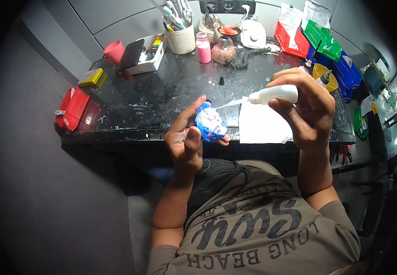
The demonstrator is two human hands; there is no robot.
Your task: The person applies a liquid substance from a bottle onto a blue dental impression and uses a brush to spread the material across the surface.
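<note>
My left hand [185,142] holds a lumpy blue piece [205,125] with a whitish, glossy middle, just above the front edge of the black table. Its fingers reach behind the piece and the thumb lies along the near side. In my right hand [309,107] is a small white squeeze bottle [276,94], tilted on its side between thumb and fingers. The bottle's long, thin nozzle points left, its tip at the upper edge of the blue piece; whether they touch I cannot tell. Below the bottle lies a white paper sheet [263,124]. A small black cone-shaped cap [221,81] stands behind.
Along the back of the black table [161,101] stand a white box [150,64], a cup of tools [181,40], a pink jar [203,48] and a glass bottle [224,51]. Red bins [73,109] and green bins [323,40] flank it. Dark-tipped bottles [325,79] stand beside my right hand.
</note>
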